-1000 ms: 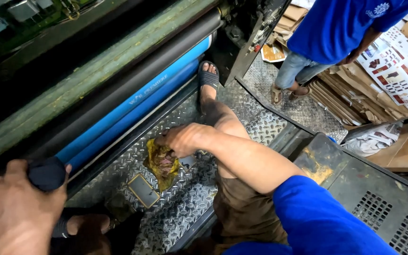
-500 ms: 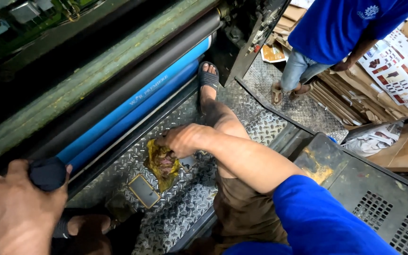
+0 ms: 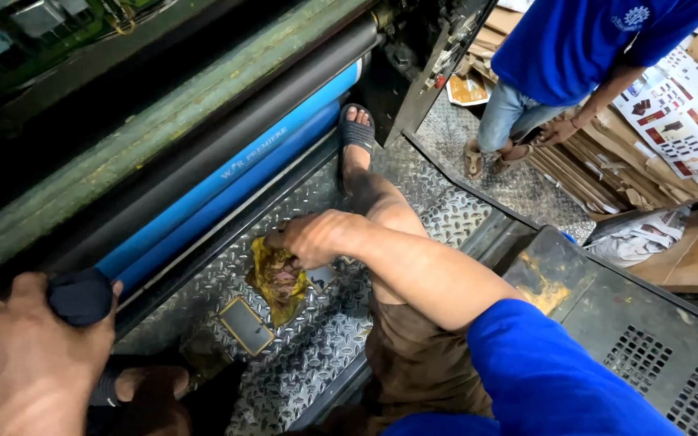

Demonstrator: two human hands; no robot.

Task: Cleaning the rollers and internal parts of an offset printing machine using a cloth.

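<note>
My left hand (image 3: 30, 355) is closed around a dark rounded knob (image 3: 81, 295) at the lower left, at the end of the press rollers. My right hand (image 3: 310, 236) reaches down to the tread-plate step and grips a crumpled, ink-stained yellow rag (image 3: 276, 278). A small dark rectangular card (image 3: 245, 325) lies flat on the step just below the rag. My right leg and sandalled foot (image 3: 356, 133) stretch along the step toward the machine. A blue roller (image 3: 228, 182) and a black roller (image 3: 228, 133) run diagonally beside the step.
A person in a blue shirt and jeans (image 3: 563, 56) stands at the upper right on the metal floor, one hand by stacked cardboard and printed sheets (image 3: 672, 133). A dark metal cabinet top with vent holes (image 3: 632, 323) sits to my right. Crumpled white paper (image 3: 636, 238) lies nearby.
My hands have stayed where they were. The other person's hand has dropped lower toward the cardboard stack.
</note>
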